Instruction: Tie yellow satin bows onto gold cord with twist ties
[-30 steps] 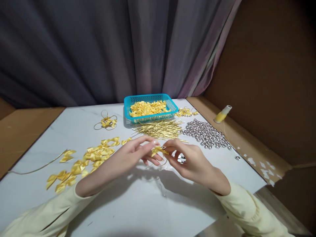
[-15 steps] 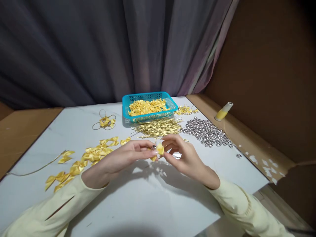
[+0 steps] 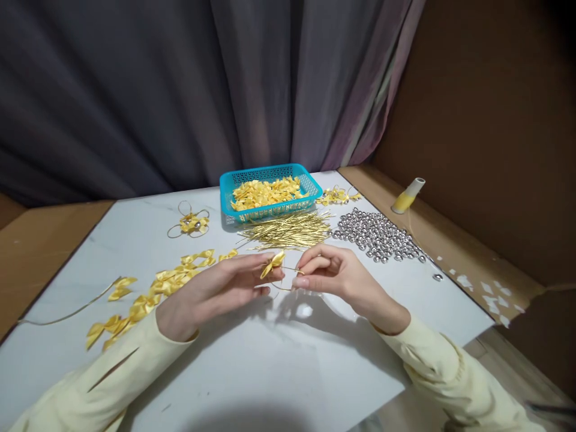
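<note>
Over the middle of the table, my left hand grips a yellow satin ribbon bow between thumb and fingers. A thin gold wire curves out from the bow to the right. Its end is pinched by the thumb and fingertips of my right hand. How the wire joins the bow is partly hidden by my left fingers. Just behind my hands lies a heap of gold wire ties. Loose yellow bows spread out beside my left forearm.
A blue basket of yellow ribbon pieces stands at the back. Silver beads are heaped on the right, near a yellow thread spool. Bow clusters with wire loops lie at left and behind the beads. White scraps litter the right ledge.
The bow has turned and shifted left in my left hand. My right hand has moved off the bow and now pinches the wire. The silver bead seen by my left fingertips is out of sight.
</note>
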`<state>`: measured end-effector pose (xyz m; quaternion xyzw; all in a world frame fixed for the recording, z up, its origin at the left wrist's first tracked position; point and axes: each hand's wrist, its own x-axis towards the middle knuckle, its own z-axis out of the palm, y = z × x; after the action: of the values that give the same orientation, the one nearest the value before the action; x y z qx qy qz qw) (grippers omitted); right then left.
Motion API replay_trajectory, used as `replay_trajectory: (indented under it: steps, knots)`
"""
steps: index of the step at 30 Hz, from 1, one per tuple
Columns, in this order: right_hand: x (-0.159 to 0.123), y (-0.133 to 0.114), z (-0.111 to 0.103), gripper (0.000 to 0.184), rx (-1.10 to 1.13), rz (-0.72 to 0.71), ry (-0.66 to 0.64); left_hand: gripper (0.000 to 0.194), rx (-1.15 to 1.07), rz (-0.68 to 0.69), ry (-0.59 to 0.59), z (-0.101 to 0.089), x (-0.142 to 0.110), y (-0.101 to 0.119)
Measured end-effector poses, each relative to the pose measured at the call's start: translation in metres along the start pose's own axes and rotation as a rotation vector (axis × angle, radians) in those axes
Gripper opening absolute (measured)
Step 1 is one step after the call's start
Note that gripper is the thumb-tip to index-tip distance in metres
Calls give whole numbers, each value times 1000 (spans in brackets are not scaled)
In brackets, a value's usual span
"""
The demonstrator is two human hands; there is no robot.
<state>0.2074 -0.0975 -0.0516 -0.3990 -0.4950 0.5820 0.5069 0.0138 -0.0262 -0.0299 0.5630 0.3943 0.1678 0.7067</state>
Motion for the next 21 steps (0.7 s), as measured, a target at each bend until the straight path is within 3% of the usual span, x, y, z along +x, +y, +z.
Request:
replay_trajectory:
  steps: [7,15,18,21]
  knots:
    - [2,-2,-2,18,129,-5,-1,9,-511,-217,-149,-2,7,-6]
    - [4,1,-5,15,130,-32,-34,17,-496,-288,-206,4,6,-7]
    - [3,0,-5,20,-29,-98,49,16,-489,-323,-153,5,6,-8]
    - [3,0,-4,26,-308,-284,126,13,-455,-311,-114,6,7,-10]
